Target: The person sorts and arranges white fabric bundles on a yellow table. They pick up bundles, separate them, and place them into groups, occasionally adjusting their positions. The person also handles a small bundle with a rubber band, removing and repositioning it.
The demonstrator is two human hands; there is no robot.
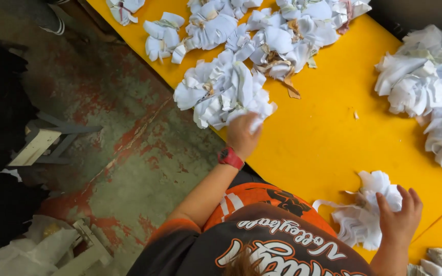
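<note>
- Reaching out, our left hand (241, 134) closes its fingers on the near edge of a white crumpled-paper bundle (221, 92) at the counter's (328, 133) left rim; our right hand (399, 221) lies with spread fingers on a second crumpled bundle (364, 209) close to our body.
- We judge the far grip works best taken on a firm fold, not a loose flap, so that the bundle lifts whole.
- We would keep the right hand pressing lightly, so the near bundle does not slide off the yellow top.
- Hidden: our left fingertips vanish into the paper, so how tightly they pinch is unclear.
- Cut off: the paper heap (425, 87) at the right and the row of bundles (262, 25) at the top run out of view.
</note>
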